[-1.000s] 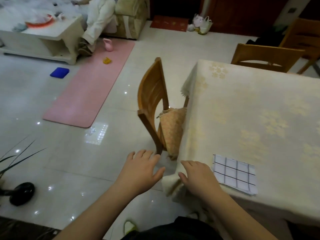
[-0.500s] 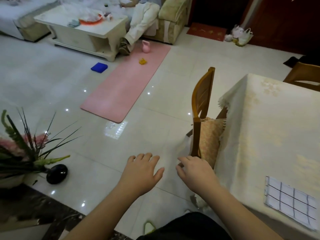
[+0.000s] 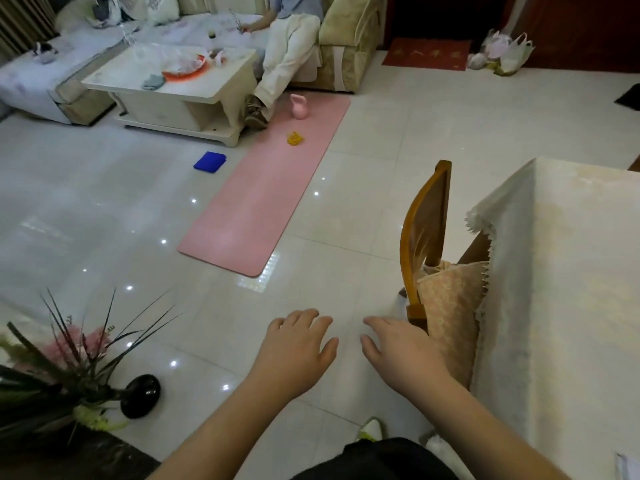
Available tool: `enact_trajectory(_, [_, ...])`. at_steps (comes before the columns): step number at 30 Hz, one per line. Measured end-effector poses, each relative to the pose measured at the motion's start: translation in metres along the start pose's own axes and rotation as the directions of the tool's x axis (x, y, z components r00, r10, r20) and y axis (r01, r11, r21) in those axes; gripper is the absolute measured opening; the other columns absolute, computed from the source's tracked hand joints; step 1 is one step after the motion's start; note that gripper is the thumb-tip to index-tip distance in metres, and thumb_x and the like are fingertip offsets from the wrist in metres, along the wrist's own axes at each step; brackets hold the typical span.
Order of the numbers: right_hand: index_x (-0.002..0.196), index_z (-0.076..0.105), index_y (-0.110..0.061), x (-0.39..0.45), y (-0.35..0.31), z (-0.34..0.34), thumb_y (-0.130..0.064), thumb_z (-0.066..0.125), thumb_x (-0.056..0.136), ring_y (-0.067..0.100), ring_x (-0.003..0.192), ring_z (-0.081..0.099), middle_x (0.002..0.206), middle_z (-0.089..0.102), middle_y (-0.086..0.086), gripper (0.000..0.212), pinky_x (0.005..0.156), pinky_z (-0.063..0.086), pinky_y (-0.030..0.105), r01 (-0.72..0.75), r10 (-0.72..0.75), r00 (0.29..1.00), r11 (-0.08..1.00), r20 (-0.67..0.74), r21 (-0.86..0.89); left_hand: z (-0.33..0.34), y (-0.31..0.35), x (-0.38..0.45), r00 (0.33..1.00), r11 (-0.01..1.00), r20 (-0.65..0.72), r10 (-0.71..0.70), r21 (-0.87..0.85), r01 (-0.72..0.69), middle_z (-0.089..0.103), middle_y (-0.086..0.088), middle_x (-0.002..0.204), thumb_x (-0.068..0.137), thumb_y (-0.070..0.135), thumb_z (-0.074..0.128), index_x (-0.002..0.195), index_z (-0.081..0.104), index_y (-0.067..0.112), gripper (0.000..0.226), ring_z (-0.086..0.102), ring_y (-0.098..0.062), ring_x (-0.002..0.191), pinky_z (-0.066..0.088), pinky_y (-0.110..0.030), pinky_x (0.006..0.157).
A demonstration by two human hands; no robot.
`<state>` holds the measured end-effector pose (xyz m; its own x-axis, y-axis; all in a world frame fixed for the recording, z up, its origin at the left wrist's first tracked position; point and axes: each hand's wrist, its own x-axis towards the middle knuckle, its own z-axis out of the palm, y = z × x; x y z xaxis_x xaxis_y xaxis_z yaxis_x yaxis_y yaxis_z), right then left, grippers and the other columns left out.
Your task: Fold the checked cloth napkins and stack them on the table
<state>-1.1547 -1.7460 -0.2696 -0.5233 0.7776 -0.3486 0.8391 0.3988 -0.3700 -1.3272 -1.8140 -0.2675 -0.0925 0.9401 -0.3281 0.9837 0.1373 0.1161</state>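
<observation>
Both hands hang palm-down over the floor, side by side but not touching, and neither holds anything. Left hand [image 3: 298, 344] has its fingers loosely spread and slightly bent; right hand [image 3: 398, 348] is the same, its outer edge passing in front of the chair [image 3: 427, 230] and the cushion [image 3: 450, 306] draped on it.

One checked napkin [image 3: 627, 467] shows, only as a pale sliver with dark lines at the bottom right corner of the view, lying on the table [image 3: 571, 271], well apart from both hands. Whether it is folded cannot be told from so little.

That table wears a cream cloth with a faint woven flower pattern and a fringed edge hanging down its side. A single wooden chair with a curved glossy back is pushed against it, and its peach quilted cushion stands between the right hand and the table's cloth.

Glossy white tiles [image 3: 104, 220] cover the floor. On them lie one long pink mat [image 3: 263, 199], one small blue pad [image 3: 209, 161] and, on the mat, one pink jug-shaped thing [image 3: 298, 106] and one small yellow item [image 3: 294, 138]. At lower left stands one black round vase [image 3: 141, 395] beside spiky dark leaves. Farther off are one white coffee table [image 3: 194, 88], a pale sofa [image 3: 346, 39] with a seated person's legs [image 3: 287, 57], and a red doormat [image 3: 427, 54].
</observation>
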Motion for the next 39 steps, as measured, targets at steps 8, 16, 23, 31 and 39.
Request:
enact_trajectory(8, [0.145,0.04,-0.028,0.078,-0.01,-0.036,-0.045,0.033,0.102,0.016,0.127,0.05,0.145,0.05,-0.006,0.047,0.107,0.04,0.033,0.017,-0.017,1.0,1.0,-0.005,-0.022,-0.046,-0.032,0.068,1.0,1.0,-0.015,-0.014,-0.009,0.014,0.032,0.01,0.154,0.1,0.053,0.026,0.148,0.031,0.034,0.051,0.029,-0.012,0.141,0.023,-0.037,0.114])
enact_trajectory(16, [0.14,0.047,-0.026,0.18,-0.049,-0.054,-0.045,0.03,0.102,0.02,0.127,0.049,0.139,0.054,-0.004,0.046,0.111,0.03,0.037,-0.039,0.036,0.999,0.99,-0.023,-0.137,-0.073,-0.1,0.155,0.999,1.0,-0.017,0.027,-0.001,-0.027,0.034,0.01,0.152,0.101,0.048,0.029,0.149,0.03,0.031,0.051,0.034,-0.013,0.138,0.029,-0.036,0.11])
enact_trajectory(23, [0.146,0.037,-0.024,0.275,-0.086,-0.073,-0.044,0.031,0.102,0.018,0.136,0.036,0.148,0.042,-0.004,0.049,0.114,0.021,0.034,-0.088,0.07,0.991,0.982,-0.113,-0.164,-0.121,-0.182,0.229,0.991,0.991,-0.062,0.115,-0.06,-0.118,0.038,0.015,0.15,0.089,0.06,0.012,0.148,0.031,0.034,0.067,0.035,-0.008,0.136,0.022,-0.032,0.112])
enact_trajectory(31, [0.113,0.07,-0.019,0.339,-0.074,-0.1,-0.044,0.046,0.087,0.022,0.105,0.067,0.117,0.069,0.004,0.044,0.09,0.053,0.039,-0.243,0.175,0.921,0.956,-0.348,-0.163,-0.156,-0.192,0.327,0.967,0.969,-0.07,0.245,-0.003,-0.245,0.039,0.009,0.15,0.083,0.059,0.004,0.147,0.035,0.03,0.076,0.034,-0.013,0.139,0.023,-0.039,0.116])
enact_trajectory(39, [0.119,0.068,-0.018,0.405,0.012,-0.142,-0.041,0.066,0.087,0.025,0.11,0.064,0.122,0.067,0.006,0.04,0.095,0.05,0.042,-0.379,0.313,0.873,0.919,-0.375,-0.114,-0.18,-0.14,0.452,0.927,0.92,0.01,0.376,0.116,-0.375,0.036,0.008,0.152,0.081,0.06,-0.005,0.15,0.027,0.031,0.082,0.031,-0.014,0.141,0.019,-0.041,0.118])
